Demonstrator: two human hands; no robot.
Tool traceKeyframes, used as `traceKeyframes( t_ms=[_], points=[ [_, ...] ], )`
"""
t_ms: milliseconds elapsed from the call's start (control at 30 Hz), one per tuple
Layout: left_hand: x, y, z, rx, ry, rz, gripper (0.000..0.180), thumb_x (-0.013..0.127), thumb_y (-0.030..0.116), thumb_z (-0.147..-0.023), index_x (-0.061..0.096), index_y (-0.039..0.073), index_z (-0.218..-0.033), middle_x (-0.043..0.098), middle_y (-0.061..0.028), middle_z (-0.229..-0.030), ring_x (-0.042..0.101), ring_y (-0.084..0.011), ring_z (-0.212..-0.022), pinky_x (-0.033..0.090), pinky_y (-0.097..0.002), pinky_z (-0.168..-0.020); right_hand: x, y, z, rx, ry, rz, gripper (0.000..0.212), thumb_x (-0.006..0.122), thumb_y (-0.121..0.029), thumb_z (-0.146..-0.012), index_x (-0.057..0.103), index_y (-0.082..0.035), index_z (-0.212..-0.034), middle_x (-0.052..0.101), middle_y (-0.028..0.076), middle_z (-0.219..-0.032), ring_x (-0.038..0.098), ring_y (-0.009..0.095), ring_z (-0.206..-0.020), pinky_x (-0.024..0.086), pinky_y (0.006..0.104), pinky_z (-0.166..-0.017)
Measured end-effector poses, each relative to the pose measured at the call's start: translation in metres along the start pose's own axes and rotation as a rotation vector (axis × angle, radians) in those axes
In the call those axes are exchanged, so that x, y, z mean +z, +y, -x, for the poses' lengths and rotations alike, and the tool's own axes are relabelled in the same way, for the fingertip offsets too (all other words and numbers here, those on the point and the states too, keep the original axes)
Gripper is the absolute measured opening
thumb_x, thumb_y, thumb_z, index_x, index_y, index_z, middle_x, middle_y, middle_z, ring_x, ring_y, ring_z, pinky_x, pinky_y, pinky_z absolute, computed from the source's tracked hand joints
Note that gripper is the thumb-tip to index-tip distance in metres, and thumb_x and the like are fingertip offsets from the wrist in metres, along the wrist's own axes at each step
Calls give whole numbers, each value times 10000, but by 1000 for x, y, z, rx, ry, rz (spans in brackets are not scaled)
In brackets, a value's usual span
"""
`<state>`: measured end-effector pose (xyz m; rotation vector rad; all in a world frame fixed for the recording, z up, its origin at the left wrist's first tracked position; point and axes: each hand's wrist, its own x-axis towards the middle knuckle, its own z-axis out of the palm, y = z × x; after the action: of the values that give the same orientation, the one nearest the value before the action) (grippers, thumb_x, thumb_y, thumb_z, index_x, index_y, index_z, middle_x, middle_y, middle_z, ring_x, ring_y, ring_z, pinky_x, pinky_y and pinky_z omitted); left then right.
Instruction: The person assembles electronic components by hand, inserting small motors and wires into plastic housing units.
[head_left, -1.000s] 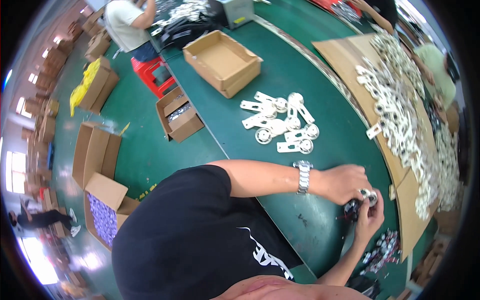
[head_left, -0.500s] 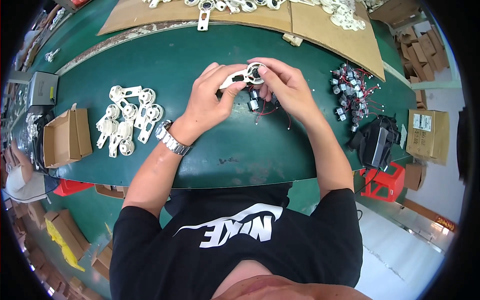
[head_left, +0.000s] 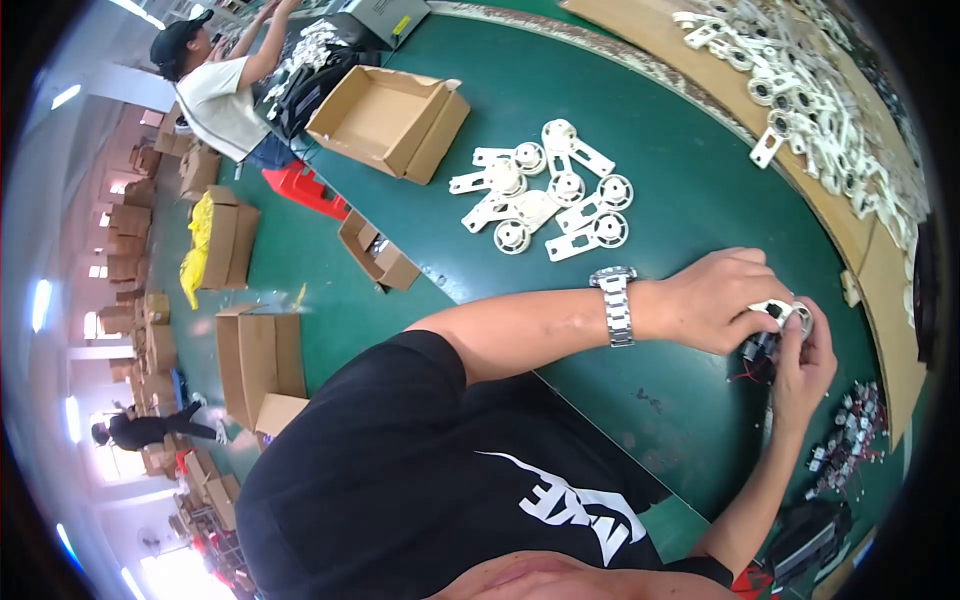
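Both hands hold one white plastic part with a ring-shaped end [head_left: 803, 318] above the green table. My left hand [head_left: 712, 300], with a metal watch [head_left: 616, 305] at the wrist, pinches its flat arm. The thumb and fingers of my right hand [head_left: 805, 365] close round the ring end, hiding much of it. Just below the hands, small dark motors [head_left: 760, 347] with red wires lie on the table, partly covered. To the left of my left hand is a group of similar white parts [head_left: 567, 190], their round ends fitted with discs.
An open cardboard box [head_left: 385, 120] stands on the green table [head_left: 520, 70] at the far left. A heap of white parts [head_left: 790, 90] covers a cardboard sheet at the back. Wired motors [head_left: 848, 440] lie at right beside a black bag [head_left: 808, 535]. A co-worker [head_left: 215, 85] is at upper left.
The view has swung to the left, so the scene appears turned and more of the room shows. Both hands keep their hold on the white part.
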<state>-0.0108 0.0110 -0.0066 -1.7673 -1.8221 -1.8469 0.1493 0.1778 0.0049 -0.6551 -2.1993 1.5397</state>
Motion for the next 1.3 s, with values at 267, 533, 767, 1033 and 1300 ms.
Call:
traceKeyframes(
  t_ms=[267,533,767,1033,1300],
  points=[
    [4,-4,-4,38,52,-28,274,800,186,-875,732,50,-1102,704,-90,-884,591,-321,-769,502,-439,-743,4,-4,-4,-56,38,17,274,638,-139,-1106,657,39,-1313,673,-8,-1021,580,37,-841,457,192,-717],
    [5,-5,2,15,30,-61,297,807,163,-869,722,55,-1132,682,-72,-868,577,-302,-765,487,-424,-721,0,-8,-2,53,-48,-72,265,625,-126,-1106,639,3,-1337,646,-29,-994,498,-1,-770,357,165,-646],
    [3,-4,-2,8,1,-22,325,802,175,-884,703,39,-1162,702,-109,-918,610,-320,-759,503,-425,-709,-5,-20,1,90,-95,-111,342,650,-156,-1093,626,-11,-1401,632,-33,-1026,465,2,-772,328,171,-645],
    [3,-10,-9,-35,-9,-42,318,780,207,-912,654,40,-1152,710,-125,-987,650,-340,-810,520,-439,-736,1,-23,-2,72,-48,-135,356,656,-180,-1093,629,-29,-1415,631,-34,-1053,465,12,-778,333,168,-657],
    [-1,1,-10,67,-66,-140,362,768,182,-920,640,38,-1227,654,-153,-939,588,-373,-792,478,-482,-705,2,-26,-8,37,-137,-203,321,657,-218,-1097,649,-46,-1368,604,-16,-1002,498,38,-723,417,203,-622]
  ],
)
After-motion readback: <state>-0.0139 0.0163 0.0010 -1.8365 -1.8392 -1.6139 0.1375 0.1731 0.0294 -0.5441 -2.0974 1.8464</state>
